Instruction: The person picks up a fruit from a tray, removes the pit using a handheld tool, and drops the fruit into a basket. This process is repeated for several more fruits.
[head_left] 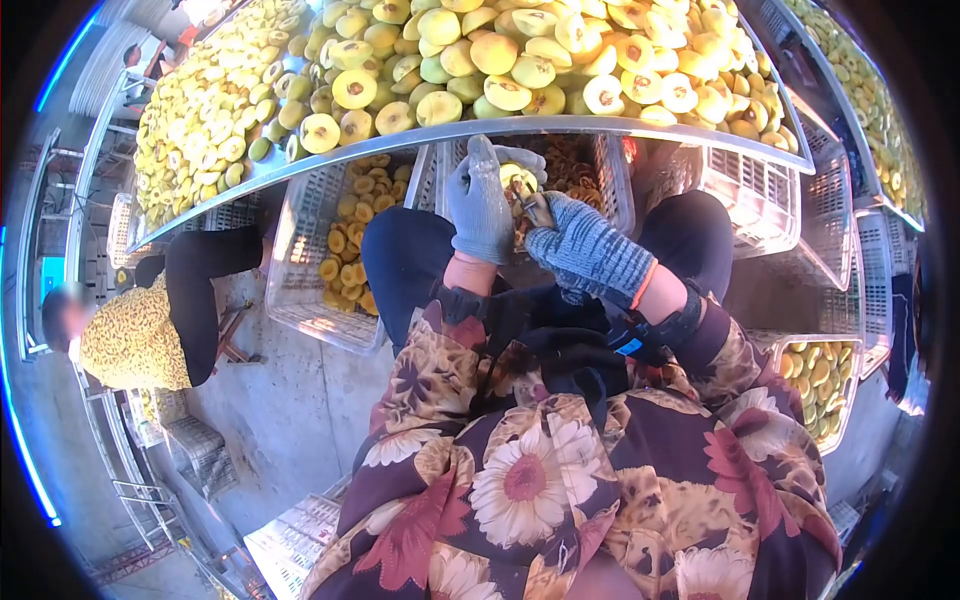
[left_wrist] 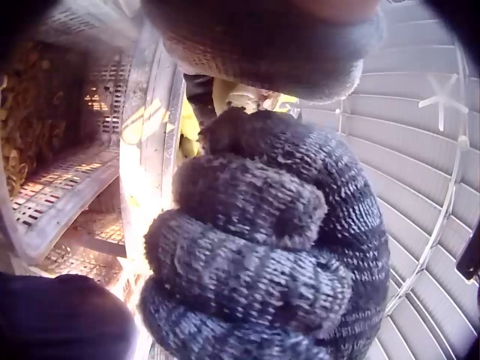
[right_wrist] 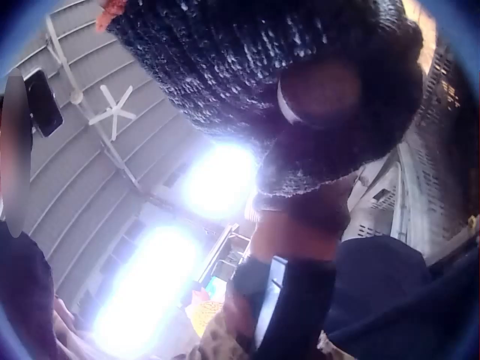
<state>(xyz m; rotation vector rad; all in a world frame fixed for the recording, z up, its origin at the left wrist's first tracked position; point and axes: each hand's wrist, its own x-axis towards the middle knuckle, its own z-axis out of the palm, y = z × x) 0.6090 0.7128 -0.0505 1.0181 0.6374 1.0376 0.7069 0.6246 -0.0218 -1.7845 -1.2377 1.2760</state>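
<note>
In the head view my left hand [head_left: 480, 205], in a pale grey glove, holds a yellow-green peach half [head_left: 518, 180] between thumb and fingers. My right hand [head_left: 590, 245] wears a darker blue-grey knit glove. It grips a small tool [head_left: 530, 200] whose dark tip meets the cut face of the fruit. In the left wrist view the knit glove's curled fingers [left_wrist: 247, 240] fill the middle, with a bit of pale fruit [left_wrist: 240, 97] above them. The right wrist view shows the knit glove [right_wrist: 247, 67] from below, with a round brown end [right_wrist: 319, 94] poking out of the fist.
A metal-edged table [head_left: 450, 133] heaped with peach halves stands just beyond my hands. Below it are a crate [head_left: 620, 185] of brown scraps and a crate [head_left: 300, 250] of cored halves. Another crate [head_left: 855, 390] of halves stands at right. A person [head_left: 135, 335] sits at left.
</note>
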